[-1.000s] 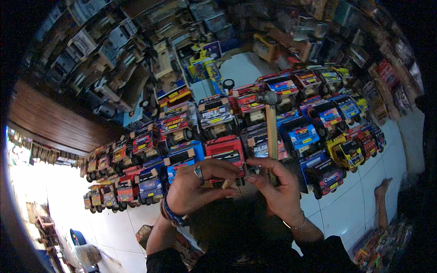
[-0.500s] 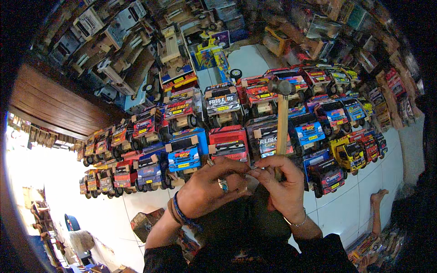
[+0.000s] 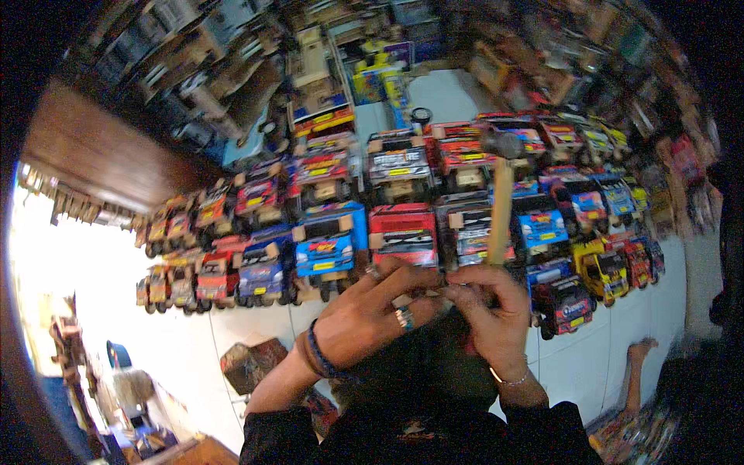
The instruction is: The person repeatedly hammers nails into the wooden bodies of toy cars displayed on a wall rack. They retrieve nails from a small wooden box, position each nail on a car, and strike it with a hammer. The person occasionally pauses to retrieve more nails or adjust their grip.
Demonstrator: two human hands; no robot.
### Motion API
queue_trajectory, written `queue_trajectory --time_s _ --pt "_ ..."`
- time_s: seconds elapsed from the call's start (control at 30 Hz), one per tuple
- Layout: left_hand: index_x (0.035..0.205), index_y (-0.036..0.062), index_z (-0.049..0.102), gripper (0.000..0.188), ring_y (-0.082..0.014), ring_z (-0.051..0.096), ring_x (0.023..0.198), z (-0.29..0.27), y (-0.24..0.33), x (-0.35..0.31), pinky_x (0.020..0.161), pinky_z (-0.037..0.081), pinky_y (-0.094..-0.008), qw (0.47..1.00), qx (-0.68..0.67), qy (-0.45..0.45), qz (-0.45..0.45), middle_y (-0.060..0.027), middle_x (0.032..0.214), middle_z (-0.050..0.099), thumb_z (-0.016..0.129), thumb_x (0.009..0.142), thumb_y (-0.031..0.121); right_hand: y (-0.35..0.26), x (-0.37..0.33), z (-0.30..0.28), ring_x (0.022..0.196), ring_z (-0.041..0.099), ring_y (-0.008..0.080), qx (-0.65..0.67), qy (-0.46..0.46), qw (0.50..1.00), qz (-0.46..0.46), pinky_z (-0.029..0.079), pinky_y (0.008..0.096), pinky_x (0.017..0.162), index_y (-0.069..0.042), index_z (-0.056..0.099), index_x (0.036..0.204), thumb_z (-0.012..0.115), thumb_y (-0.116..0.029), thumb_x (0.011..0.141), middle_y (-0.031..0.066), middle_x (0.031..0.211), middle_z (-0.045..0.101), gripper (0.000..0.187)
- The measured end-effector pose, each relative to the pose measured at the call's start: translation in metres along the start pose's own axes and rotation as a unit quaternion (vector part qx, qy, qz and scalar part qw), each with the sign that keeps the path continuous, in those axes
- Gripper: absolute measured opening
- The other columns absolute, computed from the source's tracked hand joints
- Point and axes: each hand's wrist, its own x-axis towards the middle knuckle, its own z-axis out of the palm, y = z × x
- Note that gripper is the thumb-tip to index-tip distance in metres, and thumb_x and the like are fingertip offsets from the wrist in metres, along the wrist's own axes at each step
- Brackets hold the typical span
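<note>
In front of the rows of toy trucks (image 3: 403, 237), I see the left hand (image 3: 364, 322) and right hand (image 3: 494, 314) fingertip to fingertip, both pinched closed; whatever sits between is too blurred to tell; the hammer (image 3: 501, 213) rises head-up from the right hand's curled grip, probably so its fingertips stay free.

We make out pale lettering (image 3: 403, 157) on the black-and-white toy truck (image 3: 397, 163), a yellow plate (image 3: 325, 266) on the blue toy truck (image 3: 326, 246), and perhaps a shirt emblem (image 3: 418, 428).
</note>
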Motion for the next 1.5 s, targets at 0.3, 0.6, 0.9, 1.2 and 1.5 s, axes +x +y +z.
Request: queue_trajectory --time_s 0.3,0.6,0.9,1.2,1.5 --pt "0.106 0.0048 0.067 0.035 -0.026 0.064 0.096 0.008 0.037 -0.115 0.08 0.053 -0.0394 0.948 -0.217 0.208 -0.104 -0.013 0.108 0.063 0.082 0.078 0.021 -0.003 -0.016 0.015 0.063 0.046 0.012 -0.114 -0.241 0.963 -0.034 0.044 0.0273 0.06 -0.008 0.059 0.132 0.076 -0.004 0.076 0.0017 0.07 0.055 0.059" --pt "0.104 -0.0019 0.062 0.037 -0.0203 0.064 0.083 0.002 0.033 -0.444 0.067 0.057 -0.0298 0.609 0.171 0.386 -0.671 -0.0136 0.109 0.056 0.08 0.08 0.019 -0.074 0.038 0.09 0.067 0.064 0.0342 -0.267 -0.615 0.674 -0.31 0.052 0.0427 0.06 -0.016 0.037 0.149 0.07 -0.021 0.085 0.0129 0.076 0.063 0.071" --pt "0.085 0.0013 0.064 0.045 -0.0208 0.066 0.074 0.018 -0.045 -0.541 0.063 0.051 -0.0381 0.768 0.135 0.02 -0.626 -0.0097 0.08 0.067 0.082 0.075 0.041 -0.072 0.021 0.236 0.078 0.066 0.0336 -0.238 -0.615 0.584 -0.473 0.052 0.0453 0.068 -0.008 0.058 0.096 0.065 -0.021 0.087 0.0129 0.08 0.065 0.017" --pt "0.091 0.0017 0.071 0.032 -0.0124 0.065 0.077 0.007 -0.046 -0.555 0.07 0.052 -0.0321 0.657 -0.225 0.147 -0.704 -0.0071 0.081 0.072 0.08 0.08 0.03 -0.042 -0.039 0.365 0.08 0.071 0.0329 -0.211 -0.672 0.553 -0.446 0.056 0.0441 0.07 -0.003 0.066 0.092 0.059 -0.013 0.084 0.0177 0.082 0.07 0.014" --pt "0.082 0.0003 0.07 0.021 -0.0086 0.059 0.073 -0.112 0.056 -0.491 0.068 0.048 -0.0258 0.66 -0.07 0.188 -0.724 -0.002 0.075 0.068 0.084 0.076 0.014 -0.03 0.008 0.344 0.086 0.068 0.0383 -0.204 -0.656 0.606 -0.402 0.055 0.0478 0.074 -0.001 0.061 0.104 0.064 -0.025 0.088 0.0215 0.089 0.067 0.029"
